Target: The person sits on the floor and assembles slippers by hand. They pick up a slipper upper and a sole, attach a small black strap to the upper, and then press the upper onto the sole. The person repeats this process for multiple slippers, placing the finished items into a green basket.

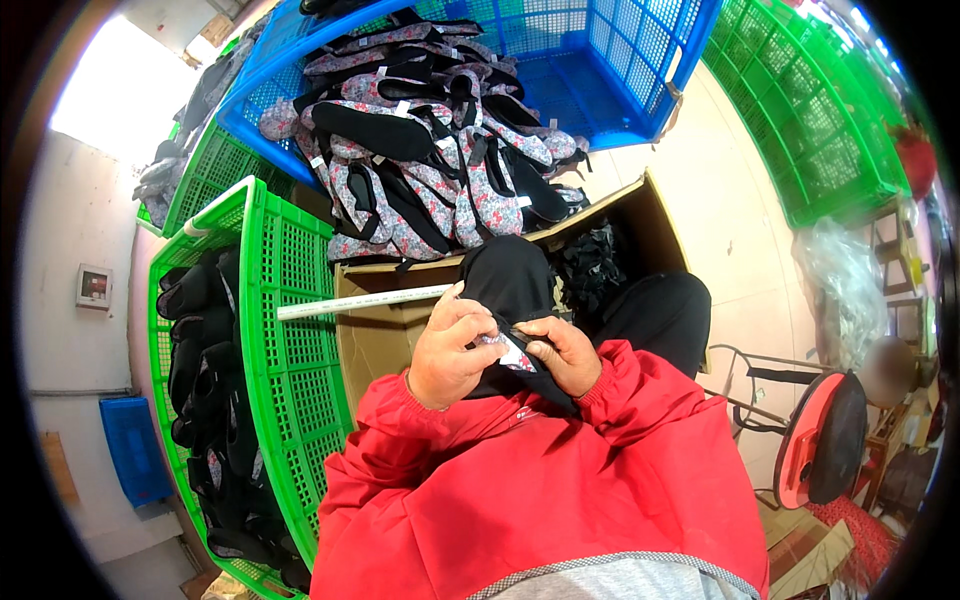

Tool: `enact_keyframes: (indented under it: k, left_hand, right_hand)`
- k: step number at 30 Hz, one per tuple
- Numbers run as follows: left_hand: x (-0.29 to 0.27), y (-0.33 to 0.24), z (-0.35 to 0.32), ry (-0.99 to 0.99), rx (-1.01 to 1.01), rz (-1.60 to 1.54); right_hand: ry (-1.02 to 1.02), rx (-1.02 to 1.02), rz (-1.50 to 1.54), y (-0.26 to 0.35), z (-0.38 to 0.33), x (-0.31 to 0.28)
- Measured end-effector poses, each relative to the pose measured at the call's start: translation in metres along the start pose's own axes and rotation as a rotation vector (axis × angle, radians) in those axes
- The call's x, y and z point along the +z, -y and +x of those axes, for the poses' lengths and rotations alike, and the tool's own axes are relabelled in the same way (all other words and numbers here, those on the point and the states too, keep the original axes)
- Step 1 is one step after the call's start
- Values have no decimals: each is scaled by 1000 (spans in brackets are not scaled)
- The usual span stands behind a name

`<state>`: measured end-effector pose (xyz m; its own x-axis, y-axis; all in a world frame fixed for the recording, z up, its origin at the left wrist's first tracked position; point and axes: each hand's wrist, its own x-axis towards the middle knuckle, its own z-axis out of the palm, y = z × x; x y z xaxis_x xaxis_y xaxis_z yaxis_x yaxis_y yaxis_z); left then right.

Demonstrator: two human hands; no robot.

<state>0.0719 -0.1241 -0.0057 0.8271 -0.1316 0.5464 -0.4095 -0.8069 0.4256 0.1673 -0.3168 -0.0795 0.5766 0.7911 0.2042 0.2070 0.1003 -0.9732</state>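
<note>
My left hand [455,352] and my right hand [561,355] meet in front of my lap. Both are closed on a black cloth shoe [560,392] with a patch of floral lining showing between them. Fingers and thumbs pinch its edge from either side. A white plastic pipe [362,302] runs leftward from behind my left hand, its near end hidden there. I cannot tell whether that hand touches it. Just ahead of my knees lies a large heap of floral and black cloth shoes [420,150].
A blue crate [550,92] stands behind the heap. On the left, a green crate [300,350] holds black shoes [212,390]. An open cardboard box [660,215] with black scraps [592,265] sits by my knees. Green crates [800,120] and a round-seated stool [800,440] are at right.
</note>
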Motion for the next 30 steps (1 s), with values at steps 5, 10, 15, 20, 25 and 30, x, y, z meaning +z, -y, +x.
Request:
enact_keyframes:
  k: [5,10,15,20,25,30]
  left_hand:
    - [0,-1,2,-1,0,-5]
    - [1,-2,4,4,16,-16]
    - [-1,-1,5,12,38,-14]
    - [2,0,5,11,36,-9]
    - [2,1,4,2,34,-21]
    - [3,1,3,-20,36,-39]
  right_hand:
    - [-74,52,186,-7,-3,7]
    - [-167,214,563,-19,-7,11]
    - [-257,237,569,0,6,2]
    - [-72,146,272,17,27,-1]
    - [-286,144,118,9,40,-3]
    - [-633,436,263,-3,32,-45]
